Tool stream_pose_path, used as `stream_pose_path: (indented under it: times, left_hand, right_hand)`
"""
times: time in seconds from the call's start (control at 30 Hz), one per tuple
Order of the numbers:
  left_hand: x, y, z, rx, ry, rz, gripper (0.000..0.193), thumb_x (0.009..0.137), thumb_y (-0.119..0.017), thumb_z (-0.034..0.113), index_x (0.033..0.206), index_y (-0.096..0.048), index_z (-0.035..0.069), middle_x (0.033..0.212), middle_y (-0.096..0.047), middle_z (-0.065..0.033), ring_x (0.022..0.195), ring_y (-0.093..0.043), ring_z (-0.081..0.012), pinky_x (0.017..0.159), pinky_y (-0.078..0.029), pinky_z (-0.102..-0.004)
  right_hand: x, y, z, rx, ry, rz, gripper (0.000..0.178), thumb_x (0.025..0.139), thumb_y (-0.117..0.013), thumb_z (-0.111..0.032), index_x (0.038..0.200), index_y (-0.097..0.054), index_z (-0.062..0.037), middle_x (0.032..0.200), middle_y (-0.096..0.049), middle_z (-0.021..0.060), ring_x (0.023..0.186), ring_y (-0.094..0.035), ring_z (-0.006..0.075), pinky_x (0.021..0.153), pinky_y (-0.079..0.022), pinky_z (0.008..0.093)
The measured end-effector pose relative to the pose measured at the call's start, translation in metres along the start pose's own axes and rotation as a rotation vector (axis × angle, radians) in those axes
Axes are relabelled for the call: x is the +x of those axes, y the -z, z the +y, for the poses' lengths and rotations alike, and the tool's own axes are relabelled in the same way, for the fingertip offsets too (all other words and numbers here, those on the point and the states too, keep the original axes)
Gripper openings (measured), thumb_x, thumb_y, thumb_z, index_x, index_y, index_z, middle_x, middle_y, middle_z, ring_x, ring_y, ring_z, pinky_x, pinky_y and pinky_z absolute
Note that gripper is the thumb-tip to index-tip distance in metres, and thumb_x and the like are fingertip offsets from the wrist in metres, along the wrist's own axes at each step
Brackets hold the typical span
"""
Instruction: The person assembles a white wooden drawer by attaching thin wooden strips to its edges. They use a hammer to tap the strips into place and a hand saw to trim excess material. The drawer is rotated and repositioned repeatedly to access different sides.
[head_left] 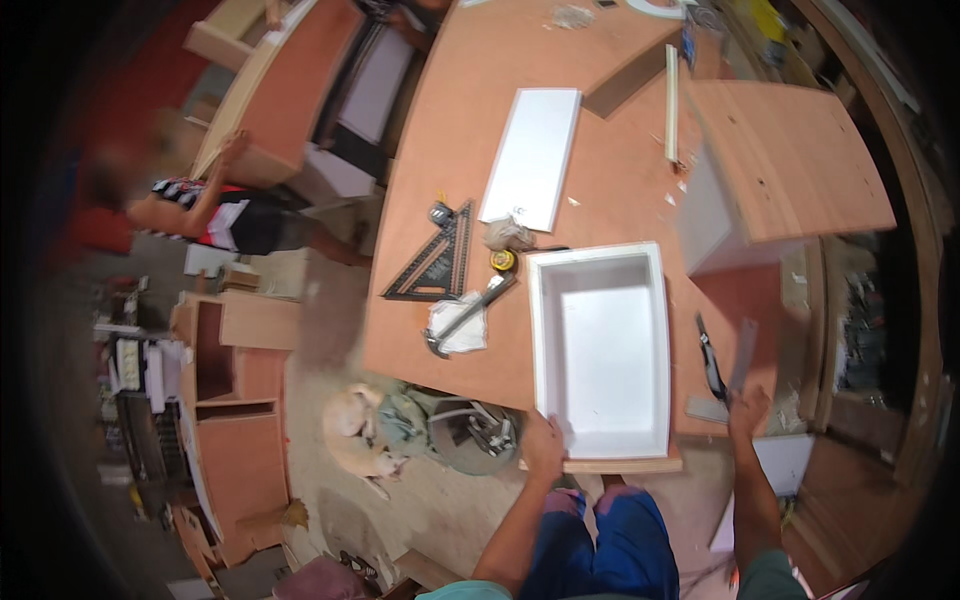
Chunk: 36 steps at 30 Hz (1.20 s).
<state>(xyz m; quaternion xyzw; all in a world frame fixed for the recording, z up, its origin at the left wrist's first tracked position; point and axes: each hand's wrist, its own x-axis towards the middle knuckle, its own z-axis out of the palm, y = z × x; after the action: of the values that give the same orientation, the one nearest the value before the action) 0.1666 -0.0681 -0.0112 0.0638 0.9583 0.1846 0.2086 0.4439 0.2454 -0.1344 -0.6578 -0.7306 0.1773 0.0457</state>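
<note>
One near corner of the white drawer on the table is clasped by our left hand. Our right hand is at a grey strip; we cannot tell whether it grips.

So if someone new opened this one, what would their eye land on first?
Probably the bright white open box at the near edge of the reddish-brown worktable, with the left hand on its near left corner. Next, a pale tan animal, seemingly a dog, lying on the floor left of the table. Then the black triangular square and hammer, left of the box.
</note>
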Motion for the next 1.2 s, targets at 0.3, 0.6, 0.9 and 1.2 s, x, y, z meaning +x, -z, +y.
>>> stream_pose_path:
  times: [0.3, 0.6, 0.9, 1.2]
  left_hand:
    - [0.005, 0.001, 0.001, 0.001, -0.007, 0.010, 0.044, 0.098, -0.053, 0.026, 0.128, -0.042, -0.004, 0.101, -0.066, -0.0305, 0.091, -0.065, -0.0465, 0.080, -0.051, -0.0530]
    - [-0.004, -0.006, 0.004, 0.041, -0.032, 0.026, 0.041, 0.094, -0.058, 0.021, 0.122, -0.044, -0.005, 0.091, -0.068, -0.0284, 0.084, -0.067, -0.0465, 0.076, -0.051, -0.0533]
    - [-0.012, -0.007, -0.030, -0.097, -0.135, 0.052, 0.034, 0.091, -0.062, 0.020, 0.113, -0.052, -0.004, 0.085, -0.067, -0.0273, 0.080, -0.066, -0.0461, 0.071, -0.051, -0.0530]
    - [0.218, 0.094, -0.082, 0.070, -0.490, 0.349, 0.038, 0.091, -0.064, 0.029, 0.105, -0.062, -0.006, 0.085, -0.066, -0.0239, 0.076, -0.064, -0.0416, 0.072, -0.050, -0.0526]
  right_hand:
    - [-0.005, -0.010, -0.011, 0.078, -0.141, -0.040, 0.060, 0.087, -0.068, -0.020, 0.137, -0.046, 0.0038, 0.117, -0.057, 0.0284, 0.115, -0.054, 0.0439, 0.101, -0.042, 0.0472]
    - [-0.025, -0.002, -0.004, 0.028, -0.072, -0.071, 0.080, 0.072, -0.082, -0.021, 0.137, -0.041, 0.0010, 0.121, -0.055, 0.0239, 0.119, -0.050, 0.0416, 0.103, -0.040, 0.0491]
    - [-0.030, -0.009, -0.013, -0.011, -0.081, -0.146, 0.076, 0.072, -0.083, -0.021, 0.133, -0.042, 0.0003, 0.118, -0.054, 0.0244, 0.116, -0.052, 0.0410, 0.101, -0.042, 0.0466]
    - [-0.089, 0.062, -0.145, 0.774, 0.111, -0.417, 0.063, 0.092, -0.058, -0.007, 0.147, -0.030, 0.0071, 0.145, -0.041, 0.0287, 0.135, -0.042, 0.0405, 0.113, -0.034, 0.0463]
